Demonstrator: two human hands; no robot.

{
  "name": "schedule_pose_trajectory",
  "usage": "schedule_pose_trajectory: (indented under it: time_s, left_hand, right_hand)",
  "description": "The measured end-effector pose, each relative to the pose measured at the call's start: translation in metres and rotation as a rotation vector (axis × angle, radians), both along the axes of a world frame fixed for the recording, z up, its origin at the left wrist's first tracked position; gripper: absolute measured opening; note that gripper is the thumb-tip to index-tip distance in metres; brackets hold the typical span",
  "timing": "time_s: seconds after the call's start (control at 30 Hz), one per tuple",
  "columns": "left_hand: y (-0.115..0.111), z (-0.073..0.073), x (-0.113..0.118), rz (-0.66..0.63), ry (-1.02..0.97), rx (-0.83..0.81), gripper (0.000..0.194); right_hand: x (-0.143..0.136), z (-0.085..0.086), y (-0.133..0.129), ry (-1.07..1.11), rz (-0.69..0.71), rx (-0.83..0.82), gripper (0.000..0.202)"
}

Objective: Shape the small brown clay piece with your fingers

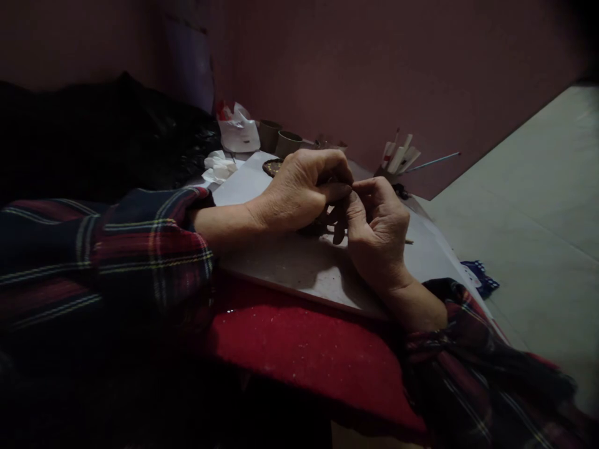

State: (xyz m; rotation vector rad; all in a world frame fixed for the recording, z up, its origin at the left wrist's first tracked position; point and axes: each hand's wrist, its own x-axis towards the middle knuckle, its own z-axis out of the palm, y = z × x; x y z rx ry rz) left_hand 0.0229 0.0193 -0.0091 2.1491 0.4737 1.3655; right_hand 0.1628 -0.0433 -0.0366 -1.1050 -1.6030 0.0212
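Observation:
Above a white board (299,265), my left hand (299,190) and my right hand (379,234) meet at the fingertips. Both are closed in a pinch, thumbs against forefingers. Whatever lies between the fingertips is too small and dark to make out. Just behind my left hand, a dark round piece with yellowish specks (271,166) rests on the board, partly covered by the hand. The tip of a thin, light stick (409,242) shows beside my right hand; the rest of it is hidden.
Two dark cups (289,143) stand at the back, near a white plastic bag (238,134) and crumpled white tissue (218,167). A holder with several pale sticks (400,156) stands by the wall. Red cloth (309,349) covers the front edge. Black plastic (116,137) fills the left.

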Motion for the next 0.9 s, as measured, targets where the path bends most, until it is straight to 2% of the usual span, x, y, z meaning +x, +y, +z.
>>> schedule_pose_trajectory:
  time_s: [0.13,0.33,0.63,0.9]
  left_hand:
    - [0.0008,-0.0006,0.0002,-0.023,0.007,0.004,0.006]
    - [-0.0017,0.0019,-0.0005,-0.043,0.020,0.014,0.017]
    - [-0.0025,0.0035,-0.0013,-0.002,0.034,-0.038,0.007]
    - [-0.0065,0.0044,-0.0008,0.005,0.007,-0.099,0.010]
  right_hand:
    - [-0.0008,0.0001,0.0002,0.015,-0.023,0.007,0.012]
    - [-0.0001,-0.0012,0.0014,0.044,-0.032,0.012,0.011]
    - [-0.0023,0.0028,-0.0012,0.026,-0.026,0.029,0.020]
    - [-0.0026,0.0056,-0.0029,-0.002,-0.039,0.028,0.023]
